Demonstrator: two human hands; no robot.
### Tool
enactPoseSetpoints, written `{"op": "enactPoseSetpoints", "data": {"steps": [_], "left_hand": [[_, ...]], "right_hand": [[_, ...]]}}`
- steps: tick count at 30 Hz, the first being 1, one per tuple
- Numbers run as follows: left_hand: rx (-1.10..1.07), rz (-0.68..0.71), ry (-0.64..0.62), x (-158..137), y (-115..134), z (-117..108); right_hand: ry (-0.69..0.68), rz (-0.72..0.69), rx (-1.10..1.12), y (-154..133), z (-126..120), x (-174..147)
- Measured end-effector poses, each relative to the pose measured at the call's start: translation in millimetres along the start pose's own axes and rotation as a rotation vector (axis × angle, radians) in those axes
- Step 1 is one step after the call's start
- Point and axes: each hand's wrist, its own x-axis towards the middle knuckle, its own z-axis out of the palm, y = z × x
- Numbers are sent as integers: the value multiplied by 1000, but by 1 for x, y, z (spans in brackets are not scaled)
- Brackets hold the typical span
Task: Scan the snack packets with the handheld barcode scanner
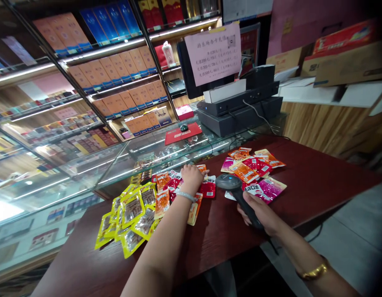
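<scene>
A person's right hand (262,212) has its grip wrapped around the handle of a black handheld scanner (228,182). The scanner is tilted, its rounded head up and toward the left, between two groups of small packets on the dark red-brown counter (320,177). Just beyond it and to its right lies a loose heap of orange, red and purple packets (246,171), some overlapping.

The left hand (191,176) is over the middle packets (162,203), which are orange, red and white; whether its grip grasps one or only rests there, one cannot tell, as the hand covers what is beneath. A pale bracelet (186,195) circles the left wrist, and a gold bracelet (314,270) sits on the right forearm.

Left of the middle packets, and touching them, is a pile of yellow-edged packets (133,208) with brown contents showing.

Behind the counter, a glass case carries a mouse (183,128) on a red mat (171,137). Nearby, a pink printed sheet (214,53) covers much of a monitor.
</scene>
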Motion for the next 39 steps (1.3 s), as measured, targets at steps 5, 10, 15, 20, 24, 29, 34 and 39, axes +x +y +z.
{"op": "enactPoseSetpoints", "data": {"steps": [5, 10, 15, 20, 24, 29, 34, 39], "left_hand": [[10, -23, -204, 33, -1, 13], [-24, 1, -254, 43, -1, 10], [20, -39, -254, 45, 2, 1], [-200, -29, -300, 52, 5, 2], [-385, -34, -212, 54, 8, 3], [-835, -121, -82, 48, 9, 7], [-1019, -112, -57, 40, 3, 18], [-1103, -117, -54, 34, 14, 15]], "right_hand": [[5, -24, 33, -1, 0, 2], [-23, -29, 60, 1, -1, 2], [-18, -35, 72, 2, -2, 1], [-12, -50, 72, 2, -2, 0], [1, -51, 73, 2, -2, 1], [36, -78, 97, 4, -1, 3], [73, -134, 134, 5, 1, 2], [109, -169, 169, 7, 0, 2]]}}
